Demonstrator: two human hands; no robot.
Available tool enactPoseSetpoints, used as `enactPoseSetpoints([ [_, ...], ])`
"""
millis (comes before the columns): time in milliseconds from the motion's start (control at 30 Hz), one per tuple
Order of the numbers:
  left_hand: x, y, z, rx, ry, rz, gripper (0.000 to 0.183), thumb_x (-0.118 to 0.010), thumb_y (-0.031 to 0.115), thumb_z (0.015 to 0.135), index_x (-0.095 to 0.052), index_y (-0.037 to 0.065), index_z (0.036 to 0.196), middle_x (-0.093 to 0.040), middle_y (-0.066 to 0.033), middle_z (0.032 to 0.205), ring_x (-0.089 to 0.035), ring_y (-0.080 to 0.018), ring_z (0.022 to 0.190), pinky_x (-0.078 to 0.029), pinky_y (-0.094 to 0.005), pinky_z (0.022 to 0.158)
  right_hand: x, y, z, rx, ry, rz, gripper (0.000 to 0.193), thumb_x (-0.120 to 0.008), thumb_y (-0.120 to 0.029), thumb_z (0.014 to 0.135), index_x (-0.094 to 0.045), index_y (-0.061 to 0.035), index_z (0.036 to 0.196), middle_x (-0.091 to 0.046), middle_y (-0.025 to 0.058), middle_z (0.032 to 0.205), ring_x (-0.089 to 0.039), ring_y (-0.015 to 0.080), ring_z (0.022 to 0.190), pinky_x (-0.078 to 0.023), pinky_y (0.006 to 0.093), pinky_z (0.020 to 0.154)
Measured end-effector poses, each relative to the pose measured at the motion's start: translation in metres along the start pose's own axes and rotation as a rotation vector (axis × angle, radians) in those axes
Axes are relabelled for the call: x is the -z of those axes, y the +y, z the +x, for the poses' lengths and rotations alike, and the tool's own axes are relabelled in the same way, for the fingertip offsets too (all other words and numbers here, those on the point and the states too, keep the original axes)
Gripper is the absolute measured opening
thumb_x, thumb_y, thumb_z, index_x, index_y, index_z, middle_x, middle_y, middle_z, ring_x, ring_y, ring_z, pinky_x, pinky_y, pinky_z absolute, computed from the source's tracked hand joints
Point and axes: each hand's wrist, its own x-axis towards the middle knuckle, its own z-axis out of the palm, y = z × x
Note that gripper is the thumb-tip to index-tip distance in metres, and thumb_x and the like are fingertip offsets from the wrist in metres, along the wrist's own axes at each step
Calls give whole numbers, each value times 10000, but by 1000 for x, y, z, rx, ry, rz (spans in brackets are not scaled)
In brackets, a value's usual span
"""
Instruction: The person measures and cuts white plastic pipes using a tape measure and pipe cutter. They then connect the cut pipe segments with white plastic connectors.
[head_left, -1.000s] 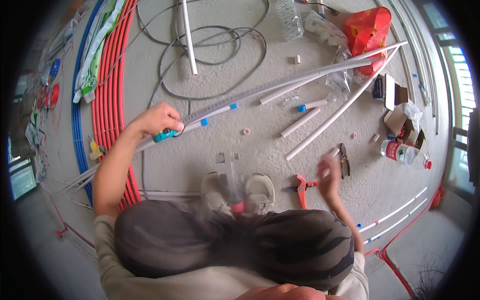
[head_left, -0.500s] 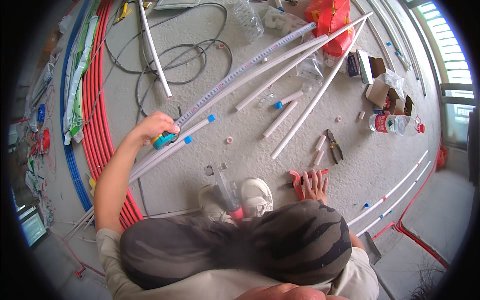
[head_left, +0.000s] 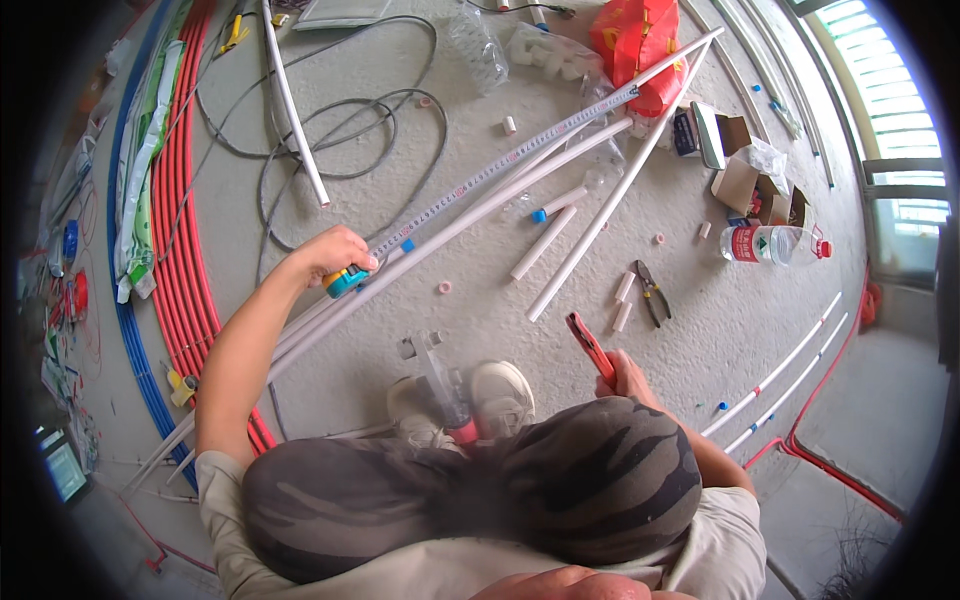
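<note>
Within L hand (head_left: 338, 254): tape meas. (head_left: 346, 281); R hand (head_left: 628, 378): cutter (head_left: 592, 349).

A clear bottle (head_left: 778, 244) with a red cap lies sideways on the concrete floor (head_left: 740, 330), near an open cardboard box (head_left: 740, 192). A red bag (head_left: 632, 45) sits beside a clear plastic bag (head_left: 553, 52) of white pieces. Gray cable (head_left: 445, 130) lies in loops. Red pipes (head_left: 180, 270) run alongside blue pipes (head_left: 131, 345).
</note>
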Motion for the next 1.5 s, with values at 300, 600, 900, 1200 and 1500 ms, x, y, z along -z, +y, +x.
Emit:
enactPoseSetpoints([
  [300, -14, -8, 1, 15, 0, 76, 248, -796, 144, 808, -643, 22, 655, -559, -34, 635, -483, -134, 567, -383, -358, 489, -27, -67, 44, 90, 17, 343, 413, -669, -83, 886, -596, -22, 1287, -660, 209, 967, -678, 373, 900, -531, 441, 813],
  [600, -24, -23, 0, -13, -42, 158, 188, -782, 178, 840, -726, 8, 782, -619, -34, 696, -531, -120, 644, -431, -339, 576, -49, -98, 59, 98, -60, 406, 384, -677, -72, 913, -592, -15, 1283, -643, 129, 903, -635, 242, 828, -524, 380, 781],
  [900, -23, -38, 7, 48, -142, -13, 139, -750, 118, 879, -751, -18, 906, -704, -63, 804, -644, -130, 710, -516, -313, 638, -63, -110, 67, 95, -137, 437, 473, -745, -114, 902, -543, -17, 1318, -576, 60, 895, -558, 185, 805, -498, 358, 751],
  [1200, 16, -20, -50, 21, -69, -8, 153, -766, 117, 870, -763, -29, 917, -711, -64, 786, -647, -124, 697, -500, -311, 611, -72, -143, 89, 44, -307, 398, 506, -825, -158, 856, -515, -14, 1229, -580, 52, 970, -578, 158, 871, -507, 334, 789],
  [1500, 26, 6, -81, -28, -67, 3, 162, -769, 150, 884, -763, -11, 902, -686, -37, 748, -619, -111, 659, -473, -312, 565, -78, -182, 160, 199, -291, 337, 784, -728, -67, 768, -437, 25, 1489, -576, 243, 1348, -552, 393, 1291, -419, 445, 1109],
])
